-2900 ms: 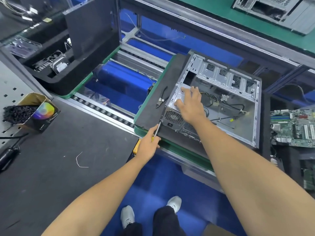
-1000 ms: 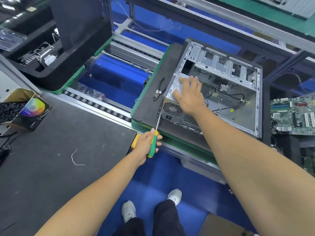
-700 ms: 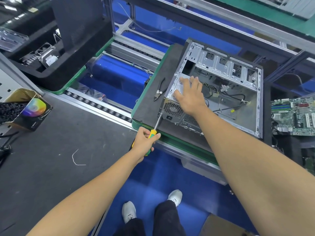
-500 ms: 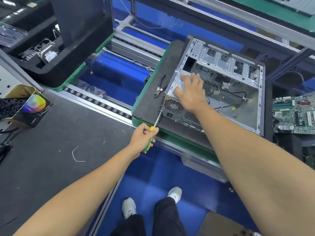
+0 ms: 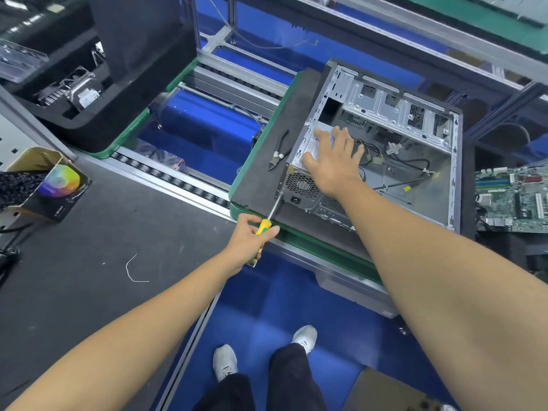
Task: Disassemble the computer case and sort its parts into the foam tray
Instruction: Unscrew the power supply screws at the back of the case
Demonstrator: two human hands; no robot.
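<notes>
An open metal computer case (image 5: 415, 120) lies on its side on a dark mat (image 5: 261, 173). The power supply (image 5: 299, 185) sits in its near left corner. My right hand (image 5: 335, 161) rests flat on top of the power supply, fingers spread. My left hand (image 5: 249, 235) grips a yellow-green screwdriver (image 5: 268, 219); its tip touches the case's rear edge beside the power supply's fan grille. The black foam tray (image 5: 98, 126) stands at the back left and holds a metal part (image 5: 80, 93).
Cutting pliers (image 5: 278, 149) lie on the mat left of the case. A green motherboard (image 5: 516, 197) lies at the right. A cardboard box (image 5: 47, 185) of black bits sits on the grey bench at the left. A roller conveyor rail (image 5: 166, 173) runs between tray and bench.
My left hand has kept regripping and turning the screwdriver at the case's rear corner. My right hand has stayed on the power supply. The view shifted slightly.
</notes>
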